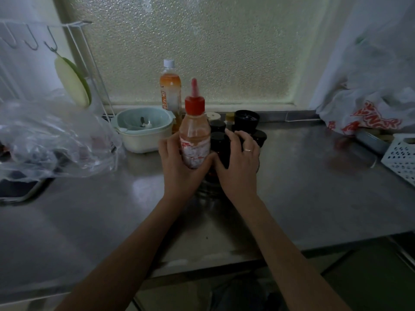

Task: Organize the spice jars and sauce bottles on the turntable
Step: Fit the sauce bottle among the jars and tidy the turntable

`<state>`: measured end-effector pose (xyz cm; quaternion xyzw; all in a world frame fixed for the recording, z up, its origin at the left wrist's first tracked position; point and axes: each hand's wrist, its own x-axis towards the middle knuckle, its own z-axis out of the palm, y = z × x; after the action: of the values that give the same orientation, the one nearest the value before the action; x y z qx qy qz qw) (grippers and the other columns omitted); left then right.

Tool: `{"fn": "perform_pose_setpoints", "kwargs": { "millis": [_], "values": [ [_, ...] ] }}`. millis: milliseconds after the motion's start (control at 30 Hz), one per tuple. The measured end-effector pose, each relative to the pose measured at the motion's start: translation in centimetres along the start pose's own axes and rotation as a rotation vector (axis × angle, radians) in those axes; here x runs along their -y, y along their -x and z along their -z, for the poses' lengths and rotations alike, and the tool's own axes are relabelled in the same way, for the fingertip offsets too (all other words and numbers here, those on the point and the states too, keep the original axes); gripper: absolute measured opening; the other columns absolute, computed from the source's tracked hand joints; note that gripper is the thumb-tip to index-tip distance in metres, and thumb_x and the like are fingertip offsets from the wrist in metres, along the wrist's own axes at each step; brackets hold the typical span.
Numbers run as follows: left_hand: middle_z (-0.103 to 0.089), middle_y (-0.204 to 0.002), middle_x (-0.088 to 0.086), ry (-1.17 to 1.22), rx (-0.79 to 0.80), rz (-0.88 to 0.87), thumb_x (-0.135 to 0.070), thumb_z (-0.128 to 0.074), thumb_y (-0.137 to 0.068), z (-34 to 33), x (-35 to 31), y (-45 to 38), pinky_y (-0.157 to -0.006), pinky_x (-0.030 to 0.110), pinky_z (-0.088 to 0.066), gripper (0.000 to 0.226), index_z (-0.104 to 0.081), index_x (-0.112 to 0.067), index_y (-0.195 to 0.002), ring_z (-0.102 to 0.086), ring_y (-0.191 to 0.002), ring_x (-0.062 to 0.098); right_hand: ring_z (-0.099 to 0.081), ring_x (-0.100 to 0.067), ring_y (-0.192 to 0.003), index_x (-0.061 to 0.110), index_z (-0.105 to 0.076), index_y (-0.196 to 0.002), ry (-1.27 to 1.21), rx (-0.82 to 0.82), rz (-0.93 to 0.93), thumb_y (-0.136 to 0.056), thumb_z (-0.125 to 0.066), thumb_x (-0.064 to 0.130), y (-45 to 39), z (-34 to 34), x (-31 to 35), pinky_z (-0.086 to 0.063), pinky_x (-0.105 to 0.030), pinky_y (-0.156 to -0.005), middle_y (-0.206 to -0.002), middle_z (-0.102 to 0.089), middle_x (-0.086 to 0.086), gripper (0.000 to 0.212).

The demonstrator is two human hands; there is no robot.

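Observation:
A clear sauce bottle [194,135] with a red nozzle cap stands upright at the left of a cluster of dark-lidded spice jars [217,140]. My left hand [177,162] is wrapped around the bottle's lower half. My right hand [239,160] lies over the dark jars, fingers spread on their lids and sides. A larger black-lidded jar [246,120] and a yellow-capped jar [230,118] stand behind. The turntable under the jars is mostly hidden by my hands. A tall bottle of orange liquid [170,88] with a white cap stands behind the sauce bottle.
A pale green and white bowl [143,131] sits left of the jars. Clear plastic bags [51,140] cover the far left near a sink edge. A white shopping bag [368,113] and a perforated white basket [402,156] are at the right. The steel counter's front edge [224,259] runs below.

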<state>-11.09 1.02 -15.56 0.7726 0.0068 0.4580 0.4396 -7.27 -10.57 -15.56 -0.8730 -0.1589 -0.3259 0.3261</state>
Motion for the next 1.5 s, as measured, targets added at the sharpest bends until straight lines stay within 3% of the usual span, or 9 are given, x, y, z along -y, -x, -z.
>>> {"fn": "perform_pose_setpoints", "kwargs": {
  "millis": [167,333,600,733,800,967,1200,1400,1500],
  "values": [
    [-0.041,-0.103,0.001,-0.095,0.037,-0.026,-0.038,-0.079,-0.065,-0.2,0.8,0.0,-0.082,-0.001,-0.030,0.067,-0.051,-0.002,-0.114,-0.034,-0.093,0.000,-0.021,-0.018,-0.137,0.009,-0.033,-0.144,-0.134,-0.020,0.001,-0.089,-0.053,0.030,0.9,0.0,-0.5,-0.006,-0.015,-0.113,-0.148,-0.035,-0.012,0.063],
    [-0.044,-0.105,0.001,-0.175,0.048,0.049,-0.037,-0.074,-0.068,-0.2,1.7,0.0,-0.077,0.010,-0.032,0.064,-0.048,-0.006,-0.118,-0.038,-0.097,0.007,-0.025,-0.025,-0.139,0.012,-0.031,-0.146,-0.184,-0.045,-0.015,-0.087,-0.061,0.014,1.5,-0.4,-1.0,-0.027,-0.029,-0.110,-0.150,-0.025,-0.013,0.066],
    [-0.039,-0.106,-0.003,-0.060,0.060,0.100,-0.024,-0.075,-0.072,-0.2,2.4,-0.2,-0.087,0.033,-0.045,0.057,-0.045,-0.008,-0.117,-0.046,-0.104,0.020,-0.025,-0.018,-0.131,0.019,-0.031,-0.146,-0.122,-0.067,0.073,-0.084,-0.064,0.019,2.1,-0.6,-1.3,-0.036,-0.029,-0.102,-0.144,-0.026,-0.005,0.070],
    [-0.040,-0.109,-0.001,-0.060,0.089,0.105,-0.026,-0.075,-0.075,0.0,2.4,-0.3,-0.084,0.019,-0.038,0.058,-0.046,-0.008,-0.122,-0.045,-0.102,0.012,-0.033,-0.019,-0.127,0.016,-0.033,-0.145,-0.109,-0.064,0.102,-0.085,-0.065,0.019,2.4,-0.5,-1.2,-0.026,-0.014,-0.103,-0.140,-0.036,-0.015,0.068],
    [-0.043,-0.111,0.003,-0.085,0.083,0.107,-0.028,-0.073,-0.077,-0.1,2.3,-0.1,-0.079,0.011,-0.032,0.058,-0.046,-0.008,-0.124,-0.042,-0.099,0.007,-0.039,-0.023,-0.126,0.017,-0.032,-0.145,-0.105,-0.051,0.116,-0.085,-0.064,0.021,2.5,-0.5,-1.2,-0.028,-0.017,-0.105,-0.139,-0.036,-0.014,0.068],
    [-0.046,-0.112,0.000,-0.071,0.063,0.130,-0.032,-0.072,-0.078,0.1,2.1,-0.1,-0.083,0.019,-0.036,0.057,-0.047,-0.009,-0.124,-0.042,-0.097,0.003,-0.039,-0.021,-0.122,0.017,-0.034,-0.143,-0.108,-0.079,0.119,-0.084,-0.065,0.019,2.6,-0.5,-1.3,-0.014,-0.004,-0.106,-0.134,-0.041,-0.017,0.066],
    [-0.042,-0.108,0.000,-0.081,0.093,0.095,-0.024,-0.072,-0.079,-0.2,2.1,-0.3,-0.086,0.014,-0.031,0.052,-0.049,-0.004,-0.122,-0.042,-0.103,0.011,-0.041,-0.023,-0.123,0.019,-0.032,-0.143,-0.100,-0.066,0.139,-0.086,-0.062,0.023,2.7,-0.8,-1.4,-0.033,-0.023,-0.104,-0.134,-0.036,-0.009,0.064],
    [-0.039,-0.109,-0.001,-0.060,0.130,0.082,-0.022,-0.072,-0.079,-0.1,2.3,-0.3,-0.084,0.011,-0.030,0.053,-0.046,-0.004,-0.122,-0.042,-0.104,0.013,-0.040,-0.020,-0.121,0.013,-0.038,-0.140,-0.126,-0.087,0.108,-0.084,-0.062,0.020,2.6,-0.6,-1.6,-0.017,-0.008,-0.108,-0.131,-0.042,-0.015,0.061],
    [-0.038,-0.108,0.000,-0.059,0.148,0.064,-0.018,-0.074,-0.078,0.1,2.6,-0.7,-0.081,0.006,-0.031,0.052,-0.046,-0.002,-0.118,-0.042,-0.105,0.016,-0.041,-0.020,-0.122,0.014,-0.037,-0.140,-0.150,-0.077,0.115,-0.086,-0.059,0.023,2.7,-0.5,-1.4,-0.031,-0.021,-0.107,-0.131,-0.042,-0.013,0.060]
  ]
}}
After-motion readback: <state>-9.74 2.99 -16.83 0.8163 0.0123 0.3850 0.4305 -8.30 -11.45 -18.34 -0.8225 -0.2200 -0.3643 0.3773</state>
